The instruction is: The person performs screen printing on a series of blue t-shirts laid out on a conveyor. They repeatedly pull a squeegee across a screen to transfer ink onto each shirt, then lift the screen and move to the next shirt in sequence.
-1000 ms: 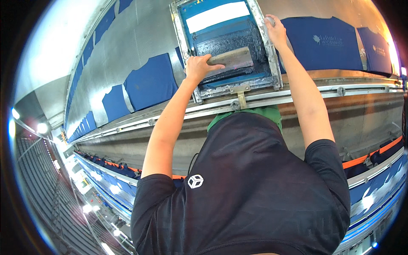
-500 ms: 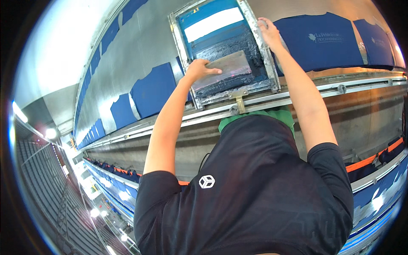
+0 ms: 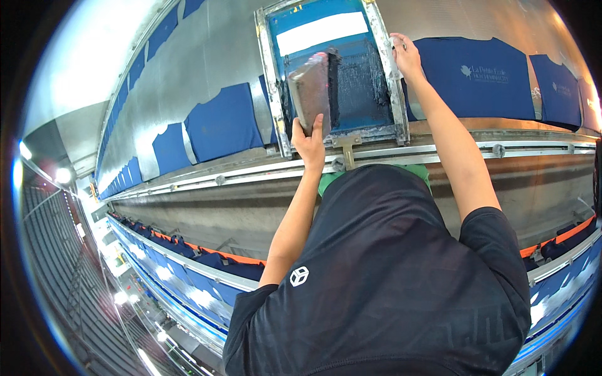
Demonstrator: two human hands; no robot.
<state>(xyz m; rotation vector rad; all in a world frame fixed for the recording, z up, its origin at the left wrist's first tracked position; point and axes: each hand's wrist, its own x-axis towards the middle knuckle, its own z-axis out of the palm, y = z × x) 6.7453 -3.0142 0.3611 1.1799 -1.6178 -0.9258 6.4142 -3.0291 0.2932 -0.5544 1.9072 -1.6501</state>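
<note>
A screen-printing frame (image 3: 268,69) with worn pale rails lies in front of me, its blue mesh marked by a white band and smeared with dark ink (image 3: 364,81). My left hand (image 3: 309,144) is closed round the lower end of a squeegee (image 3: 310,94). The squeegee is tilted nearly on end over the left part of the mesh, its dark inky edge facing right. At the frame's right rail, my right hand (image 3: 409,61) has its fingers curled on the outer edge.
Navy shirt-shaped fabric pieces lie along the long table, including one on the right (image 3: 470,81) and one on the left (image 3: 222,122). A metal rail (image 3: 451,151) borders the near edge, close to my body. Behind me runs another table with an orange strip (image 3: 555,241).
My left hand has swung the squeegee from lying crosswise to nearly upright, moving down and right. Ink that was heaped low on the mesh now shows spread out. My right hand stays at the frame.
</note>
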